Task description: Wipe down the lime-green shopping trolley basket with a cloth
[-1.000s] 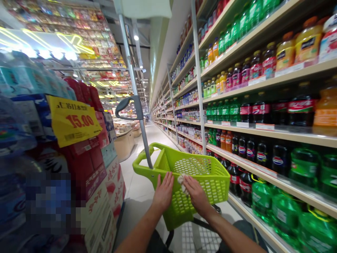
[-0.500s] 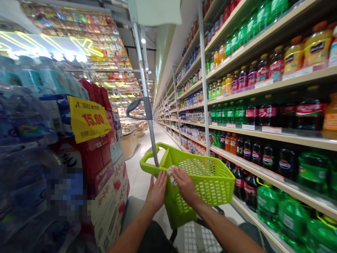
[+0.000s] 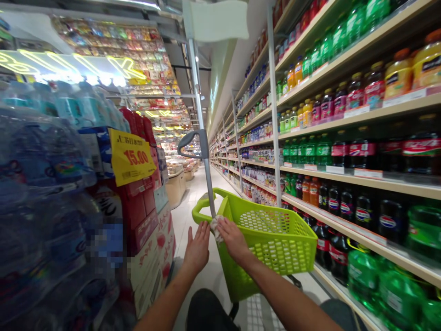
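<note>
A lime-green plastic shopping basket (image 3: 275, 248) with perforated sides sits on a cart frame in front of me. My right hand (image 3: 232, 236) presses a crumpled whitish cloth (image 3: 217, 229) against the basket's near rim. Beside it, my left hand (image 3: 198, 246) is held with fingers stretched out, its tips close to the rim's left corner; whether they touch cannot be made out. A metal pole (image 3: 206, 177) with a grey handle (image 3: 193, 145) rises from the basket's far-left corner, carrying a pale sign panel (image 3: 220, 20) at the top.
Shelves of bottled drinks (image 3: 330, 172) line the right side, close to the basket. Stacked drink packs (image 3: 51, 184) and cartons with a yellow price sign (image 3: 132, 158) stand on the left. A pale-floored aisle (image 3: 191, 193) runs ahead between them.
My right hand has slid the cloth left along the rim toward the pole. My left hand has shifted slightly away from the basket. The view has turned a little left.
</note>
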The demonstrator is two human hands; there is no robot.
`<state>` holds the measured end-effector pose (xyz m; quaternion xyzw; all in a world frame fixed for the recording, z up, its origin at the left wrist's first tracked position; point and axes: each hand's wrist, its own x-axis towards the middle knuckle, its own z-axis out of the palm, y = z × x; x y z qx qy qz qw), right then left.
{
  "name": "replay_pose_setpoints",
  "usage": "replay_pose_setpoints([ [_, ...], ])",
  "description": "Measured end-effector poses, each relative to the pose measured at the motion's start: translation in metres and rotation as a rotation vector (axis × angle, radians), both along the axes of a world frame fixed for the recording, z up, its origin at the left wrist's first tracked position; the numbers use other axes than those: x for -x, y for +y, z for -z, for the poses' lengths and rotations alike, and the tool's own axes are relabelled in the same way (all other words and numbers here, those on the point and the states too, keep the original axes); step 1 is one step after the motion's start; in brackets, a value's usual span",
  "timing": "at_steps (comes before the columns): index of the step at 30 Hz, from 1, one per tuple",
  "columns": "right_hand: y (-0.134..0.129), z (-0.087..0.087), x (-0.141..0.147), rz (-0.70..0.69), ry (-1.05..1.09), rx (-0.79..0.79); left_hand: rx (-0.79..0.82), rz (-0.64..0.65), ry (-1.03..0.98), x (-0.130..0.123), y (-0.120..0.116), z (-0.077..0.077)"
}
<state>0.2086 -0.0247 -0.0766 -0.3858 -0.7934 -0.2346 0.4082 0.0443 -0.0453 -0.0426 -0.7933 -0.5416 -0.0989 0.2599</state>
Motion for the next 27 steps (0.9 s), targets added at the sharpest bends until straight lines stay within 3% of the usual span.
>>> replay_pose_setpoints([
  [5, -0.006, 0.066, -0.013, 0.018, -0.190, 0.190, -0.030, -0.036, -0.011, 0.015, 0.008, -0.008],
  [7, -0.007, 0.066, -0.015, 0.011, -0.174, 0.150, -0.038, -0.041, -0.013, 0.019, 0.014, -0.015],
  [9, -0.004, 0.041, -0.010, -0.018, -0.127, 0.028, -0.023, -0.047, -0.013, 0.021, 0.020, -0.023],
  [13, 0.011, -0.029, 0.008, -0.058, -0.112, -0.177, 0.060, -0.064, 0.026, 0.019, 0.029, -0.038],
  [18, 0.031, -0.080, 0.008, -0.095, -0.453, -0.223, 0.122, -0.076, 0.042, 0.017, 0.026, -0.042],
  [20, 0.038, -0.112, 0.003, -0.097, -0.558, -0.233, 0.128, -0.089, 0.026, 0.017, 0.024, -0.040],
  [24, 0.042, -0.201, -0.007, -0.017, -0.410, -0.275, 0.126, -0.098, 0.005, 0.015, 0.020, -0.039],
  [26, 0.040, -0.227, -0.009, 0.035, -0.298, -0.302, 0.136, -0.103, 0.002, 0.013, 0.018, -0.041],
  [27, 0.038, -0.228, -0.009, 0.036, -0.293, -0.310, 0.143, -0.106, 0.000, 0.012, 0.017, -0.042],
])
